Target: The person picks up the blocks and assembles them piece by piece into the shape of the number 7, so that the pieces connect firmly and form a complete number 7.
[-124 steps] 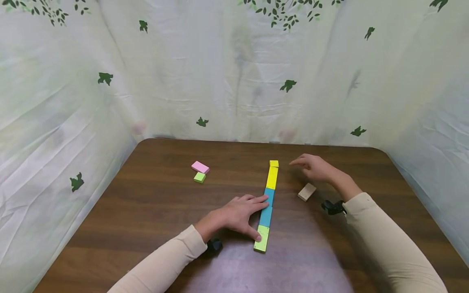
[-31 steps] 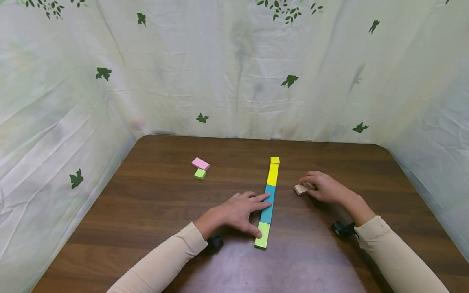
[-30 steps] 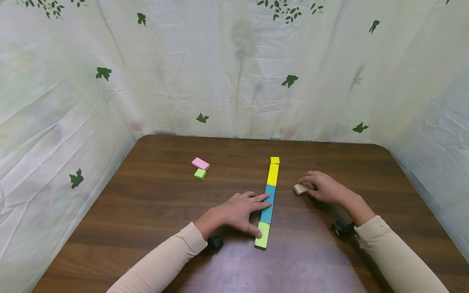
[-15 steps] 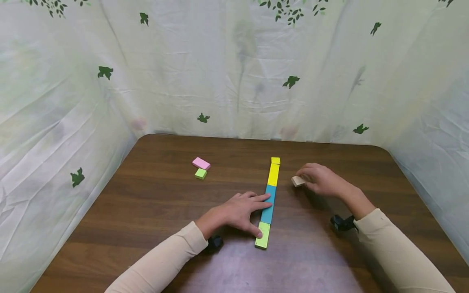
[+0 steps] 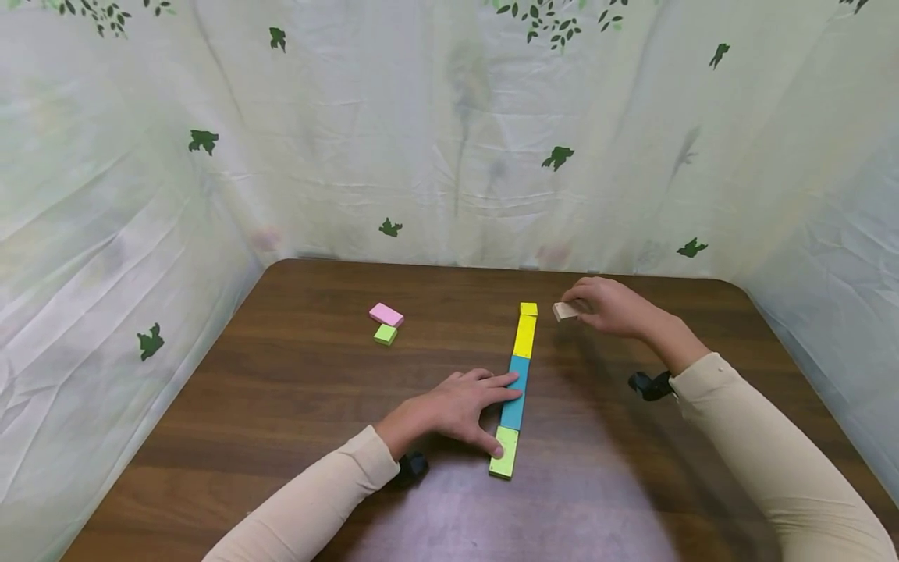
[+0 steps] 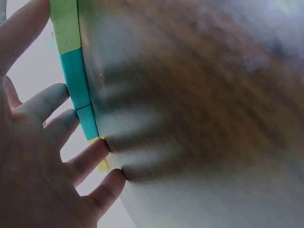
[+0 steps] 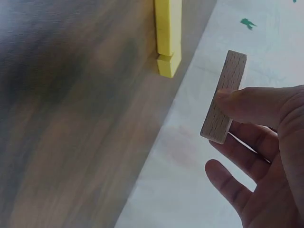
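We pinch wooden block (image 5: 564, 311) in right hand (image 5: 614, 306), farther up table (image 5: 281, 398) than moments ago, just beside small yellow block (image 5: 529, 309), not touching; far end of block row (image 5: 512, 411) seems within easy reach. Our left hand (image 5: 456, 407) stays spread on row, gripping nothing.

The wooden block (image 7: 233, 71) is partly covered by the thumb of the right hand (image 5: 614, 307). Left of that hand, the yellow block (image 7: 169, 28) is cut off by the right wrist view's top edge. At the thumb of the left hand (image 5: 460, 407), the green block (image 6: 66, 28) is likewise cut off in its wrist view; beyond its fingertips the bench (image 6: 204, 104) is blurred. Yellow behind those fingers shows only in slivers, apparently the same block.
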{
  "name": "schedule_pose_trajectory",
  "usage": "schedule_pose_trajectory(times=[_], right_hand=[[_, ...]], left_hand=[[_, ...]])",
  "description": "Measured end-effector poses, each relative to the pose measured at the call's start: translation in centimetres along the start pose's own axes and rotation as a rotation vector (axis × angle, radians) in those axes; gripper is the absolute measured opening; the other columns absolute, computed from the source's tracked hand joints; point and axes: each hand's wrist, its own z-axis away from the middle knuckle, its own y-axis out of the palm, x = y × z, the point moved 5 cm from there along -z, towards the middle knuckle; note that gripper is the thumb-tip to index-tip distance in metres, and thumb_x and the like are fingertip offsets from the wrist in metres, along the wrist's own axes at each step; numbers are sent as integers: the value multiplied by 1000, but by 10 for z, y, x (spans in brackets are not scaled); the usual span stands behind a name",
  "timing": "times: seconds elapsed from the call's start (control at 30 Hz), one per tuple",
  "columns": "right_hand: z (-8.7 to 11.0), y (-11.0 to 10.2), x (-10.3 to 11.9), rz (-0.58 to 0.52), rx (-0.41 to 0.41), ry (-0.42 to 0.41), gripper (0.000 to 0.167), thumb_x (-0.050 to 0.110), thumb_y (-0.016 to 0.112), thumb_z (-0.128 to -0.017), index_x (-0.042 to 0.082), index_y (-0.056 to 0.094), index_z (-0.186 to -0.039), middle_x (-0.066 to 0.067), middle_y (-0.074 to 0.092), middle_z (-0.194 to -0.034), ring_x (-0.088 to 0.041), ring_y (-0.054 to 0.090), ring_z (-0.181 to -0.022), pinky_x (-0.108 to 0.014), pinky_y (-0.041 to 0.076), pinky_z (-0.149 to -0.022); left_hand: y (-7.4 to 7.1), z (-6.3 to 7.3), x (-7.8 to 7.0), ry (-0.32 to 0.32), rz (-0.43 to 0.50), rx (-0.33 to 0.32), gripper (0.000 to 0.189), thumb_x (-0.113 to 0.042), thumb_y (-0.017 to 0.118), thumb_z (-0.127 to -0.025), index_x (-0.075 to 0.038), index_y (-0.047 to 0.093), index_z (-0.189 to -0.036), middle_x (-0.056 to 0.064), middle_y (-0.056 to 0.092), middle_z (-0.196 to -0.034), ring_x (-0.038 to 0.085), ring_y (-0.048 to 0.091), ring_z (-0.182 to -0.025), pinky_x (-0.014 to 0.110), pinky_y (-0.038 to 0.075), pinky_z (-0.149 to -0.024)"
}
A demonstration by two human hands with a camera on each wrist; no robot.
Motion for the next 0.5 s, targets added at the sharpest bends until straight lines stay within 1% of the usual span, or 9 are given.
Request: schedule_pose_trajectory(times=[0.17,0.27,0.4,0.5], right_hand=[[-11,-2,-1,-3,10,15,30,1,69,-87,2,69,-117,-14,69,-114,-28,63,-100,-48,54,-88],[-22,0,0,-19,19,24,31,1,69,-87,1,69,-118,-15,69,-113,-29,63,-99,-48,54,-88],[-41,9,2,-54,40,37,31,2,68,-89,1,68,-120,-15,69,-115,-29,64,-100,-48,54,-91],[-54,17,7,-75,50,17,30,2,68,-89,0,69,-119,-16,69,-115,-30,63,-101,-48,53,-92]], left_hand=[[-1,0,-1,10,-3,-8,88,-61,72,-80,-37,33,-155,-15,17,-167,25,28,-149,51,29,-117],[-2,0,-1,9,-9,-9,88,-61,72,-80,-36,33,-155,-15,17,-167,25,28,-149,51,29,-117],[-1,1,1,2,-17,-12,88,-61,72,-80,-36,34,-154,-15,18,-167,25,29,-149,51,30,-116],[0,1,0,10,-17,-11,87,-62,72,-80,-36,34,-154,-14,18,-167,24,29,-148,50,31,-116]])
